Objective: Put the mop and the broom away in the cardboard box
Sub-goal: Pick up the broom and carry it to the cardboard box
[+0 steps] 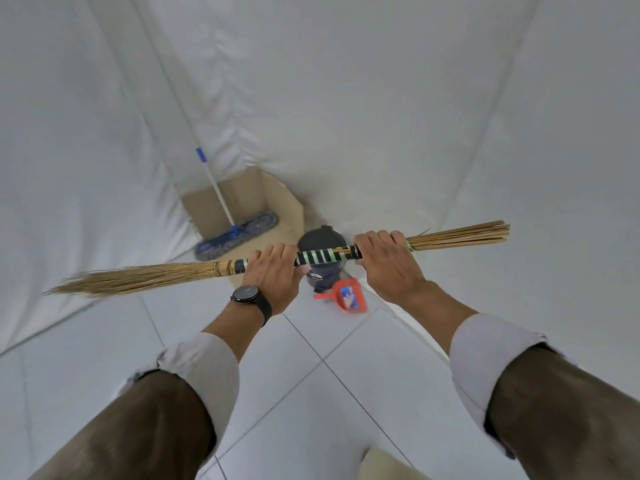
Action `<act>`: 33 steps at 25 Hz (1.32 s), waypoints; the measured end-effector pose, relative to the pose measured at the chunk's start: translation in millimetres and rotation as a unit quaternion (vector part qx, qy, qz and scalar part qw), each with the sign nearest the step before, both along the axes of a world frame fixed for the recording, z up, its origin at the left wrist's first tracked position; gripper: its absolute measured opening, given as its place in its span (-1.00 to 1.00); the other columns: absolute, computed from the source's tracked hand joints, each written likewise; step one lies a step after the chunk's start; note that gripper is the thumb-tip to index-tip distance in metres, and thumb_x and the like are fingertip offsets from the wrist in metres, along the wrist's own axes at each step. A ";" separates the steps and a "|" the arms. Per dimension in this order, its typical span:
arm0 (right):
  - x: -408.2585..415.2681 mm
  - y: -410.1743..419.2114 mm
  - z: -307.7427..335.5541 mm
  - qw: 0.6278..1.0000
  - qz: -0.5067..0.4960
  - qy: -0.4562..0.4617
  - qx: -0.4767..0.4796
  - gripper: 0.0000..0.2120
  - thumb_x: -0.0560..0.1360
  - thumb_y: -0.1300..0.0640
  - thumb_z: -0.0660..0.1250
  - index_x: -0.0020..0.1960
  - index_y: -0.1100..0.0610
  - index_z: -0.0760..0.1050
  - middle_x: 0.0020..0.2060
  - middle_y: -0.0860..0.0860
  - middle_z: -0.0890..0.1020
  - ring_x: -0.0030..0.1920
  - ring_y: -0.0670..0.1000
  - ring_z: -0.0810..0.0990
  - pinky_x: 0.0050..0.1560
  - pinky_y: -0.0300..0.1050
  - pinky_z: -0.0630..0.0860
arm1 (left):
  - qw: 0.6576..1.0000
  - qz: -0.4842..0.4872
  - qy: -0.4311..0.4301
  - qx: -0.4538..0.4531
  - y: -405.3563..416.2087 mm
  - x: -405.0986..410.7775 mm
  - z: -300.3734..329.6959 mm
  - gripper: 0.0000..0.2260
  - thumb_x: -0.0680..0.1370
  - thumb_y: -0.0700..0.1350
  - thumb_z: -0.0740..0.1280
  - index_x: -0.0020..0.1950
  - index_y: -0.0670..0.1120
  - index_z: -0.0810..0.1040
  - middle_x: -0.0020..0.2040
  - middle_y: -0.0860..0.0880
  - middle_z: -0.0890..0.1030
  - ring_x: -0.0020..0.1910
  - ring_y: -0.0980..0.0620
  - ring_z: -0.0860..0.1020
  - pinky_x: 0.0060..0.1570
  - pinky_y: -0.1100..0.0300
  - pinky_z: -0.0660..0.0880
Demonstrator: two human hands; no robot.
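Observation:
I hold a straw broom [322,257] level in front of me, its bristles pointing left and its bare sticks right. My left hand [273,273] grips it near the bristle end of the black and green striped wrap. My right hand [384,259] grips the other end of the wrap. Beyond it, an open cardboard box [277,206] stands in the corner. A blue flat mop [235,233] rests inside the box, its white pole leaning up against the wall sheet.
A dark round bin [320,239] stands right of the box, partly behind the broom. A red dustpan [346,296] lies on the white tiled floor beside it. White sheets cover the walls on both sides.

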State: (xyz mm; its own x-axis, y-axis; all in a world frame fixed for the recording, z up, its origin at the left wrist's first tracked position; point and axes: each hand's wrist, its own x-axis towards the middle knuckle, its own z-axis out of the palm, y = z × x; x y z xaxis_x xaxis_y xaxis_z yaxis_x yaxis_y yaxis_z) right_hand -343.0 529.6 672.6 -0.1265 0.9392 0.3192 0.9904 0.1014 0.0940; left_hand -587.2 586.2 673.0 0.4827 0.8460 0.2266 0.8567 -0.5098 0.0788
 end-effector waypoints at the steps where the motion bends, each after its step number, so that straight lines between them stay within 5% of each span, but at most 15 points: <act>1: -17.0 34.0 -3.8 1.000 0.006 0.002 -0.005 -0.79 0.53 0.17 0.29 0.15 0.06 0.39 -0.09 0.01 0.56 -0.14 0.09 0.45 -0.01 0.05 0.37 | 1.000 0.010 0.000 0.000 27.9 -18.8 -1.7 -0.68 0.63 0.17 0.10 0.14 -0.01 0.47 -0.04 0.03 0.54 -0.09 -0.04 0.44 0.02 -0.01 0.37; 13: -218.4 464.1 -36.7 0.978 0.197 0.047 -0.053 -0.81 0.62 0.00 0.23 0.19 0.02 0.38 -0.04 -0.02 0.55 -0.10 0.04 0.46 0.02 0.05 0.39 | 0.986 0.154 0.014 -0.055 380.0 -231.2 -35.3 -0.65 0.63 0.19 0.07 0.17 -0.03 0.47 -0.05 0.02 0.54 -0.08 -0.04 0.43 0.01 0.01 0.33; 20: -318.5 680.7 -130.2 0.971 0.198 0.023 -0.134 -0.72 0.57 0.02 0.30 0.24 0.05 0.38 0.00 0.02 0.55 -0.05 0.07 0.48 0.10 0.11 0.42 | 0.979 0.152 0.017 -0.132 591.5 -333.8 -132.7 -0.62 0.64 0.18 0.03 0.23 -0.03 0.44 0.02 -0.03 0.56 -0.04 -0.08 0.45 0.07 -0.03 0.37; 28: -338.5 874.2 -324.9 0.944 0.190 0.047 -0.265 -0.59 0.48 0.31 0.29 0.31 0.12 0.41 0.05 0.11 0.60 0.01 0.14 0.54 0.17 0.12 0.48 | 0.962 0.160 -0.005 -0.220 779.3 -350.6 -325.8 -0.74 0.65 0.01 0.14 0.29 -0.02 0.45 0.08 -0.03 0.49 0.00 -0.06 0.38 0.04 0.00 0.33; 33: -329.3 962.4 -536.7 0.931 0.188 0.025 -0.312 -0.55 0.45 0.35 0.21 0.31 0.12 0.43 0.05 0.15 0.60 0.08 0.20 0.55 0.41 0.19 0.38 | 0.940 0.200 -0.036 -0.275 850.7 -328.8 -541.8 -0.74 0.64 0.01 0.21 0.30 0.00 0.48 0.06 -0.02 0.44 -0.01 -0.04 0.33 0.00 0.02 0.34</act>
State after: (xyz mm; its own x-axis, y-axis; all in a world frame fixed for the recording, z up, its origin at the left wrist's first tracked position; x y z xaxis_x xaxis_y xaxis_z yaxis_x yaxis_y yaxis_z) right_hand -672.3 1492.1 136.0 -0.4832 0.8363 -0.2592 0.8755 0.4613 -0.1440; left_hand -916.0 1436.9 131.2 0.1013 0.9554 -0.2774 0.9536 -0.0137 0.3008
